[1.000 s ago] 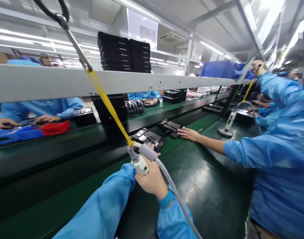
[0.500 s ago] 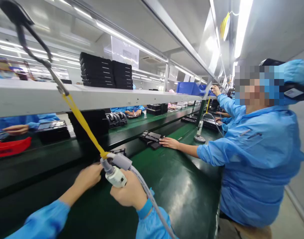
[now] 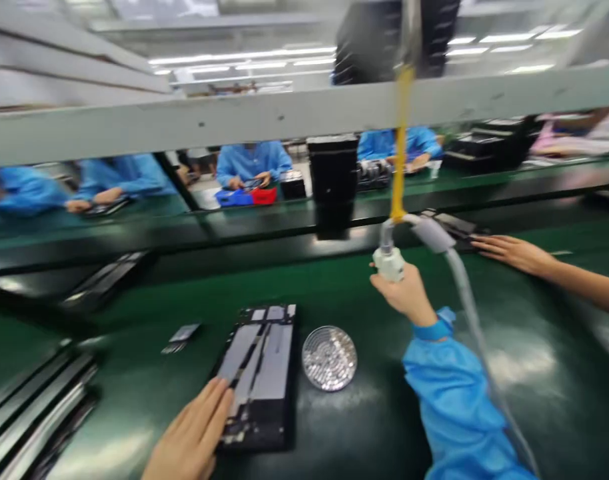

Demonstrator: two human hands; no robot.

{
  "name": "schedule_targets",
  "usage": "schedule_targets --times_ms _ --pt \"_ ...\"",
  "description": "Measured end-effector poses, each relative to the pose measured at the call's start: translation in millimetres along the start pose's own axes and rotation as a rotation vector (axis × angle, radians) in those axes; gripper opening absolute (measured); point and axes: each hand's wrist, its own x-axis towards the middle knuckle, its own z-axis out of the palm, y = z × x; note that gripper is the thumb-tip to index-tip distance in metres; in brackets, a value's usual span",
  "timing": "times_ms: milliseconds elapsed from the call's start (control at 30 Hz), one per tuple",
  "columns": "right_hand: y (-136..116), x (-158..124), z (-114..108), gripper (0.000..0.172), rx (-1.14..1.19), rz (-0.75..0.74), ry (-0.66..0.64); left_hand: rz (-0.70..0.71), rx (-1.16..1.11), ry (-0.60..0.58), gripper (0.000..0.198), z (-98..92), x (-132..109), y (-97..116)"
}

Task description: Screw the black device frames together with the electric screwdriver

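My left hand [image 3: 192, 430] lies on the left edge of an opened tablet-like device [image 3: 259, 373], its fingers stretched out. Grey battery panels and dark circuitry show on the device, which rests on the green work surface [image 3: 364, 433]. My right hand [image 3: 404, 287] is wrapped round a white electric screwdriver [image 3: 389, 262], held above the surface. The tool hangs from a yellow strap [image 3: 400, 147] and has a grey cable [image 3: 467, 293]. Between the device and my right hand sits a round dish [image 3: 329, 358] of small shiny parts.
Stacked devices [image 3: 39, 413] stand at the lower left, near a small part [image 3: 182, 335]. Another person's hand [image 3: 514, 253] touches a device [image 3: 454, 227] at the right. A white shelf beam [image 3: 284, 113] crosses above; several people in blue work beyond.
The view has swung left and down. My left hand has come away from beside the screwdriver and now rests on the opened device. My right hand still holds the screwdriver.
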Motion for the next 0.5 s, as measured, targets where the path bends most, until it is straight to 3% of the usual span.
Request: schedule_targets --times_ms 100,167,300,500 --pt "5.9 1.5 -1.6 0.021 -0.047 0.073 0.034 0.036 0.033 -0.169 0.075 -16.3 -16.7 35.9" --pt "6.7 0.5 -3.0 0.023 -0.083 0.097 0.046 0.031 0.018 -0.228 0.061 -20.4 -17.3 48.7" --pt "8.3 -1.8 -3.6 0.024 -0.102 0.117 0.033 0.012 0.054 -0.169 0.031 -14.2 -19.8 57.2" --pt "13.9 -2.1 -4.3 0.026 -0.095 0.121 0.024 0.001 0.065 -0.076 0.034 -10.6 -30.2 64.4"
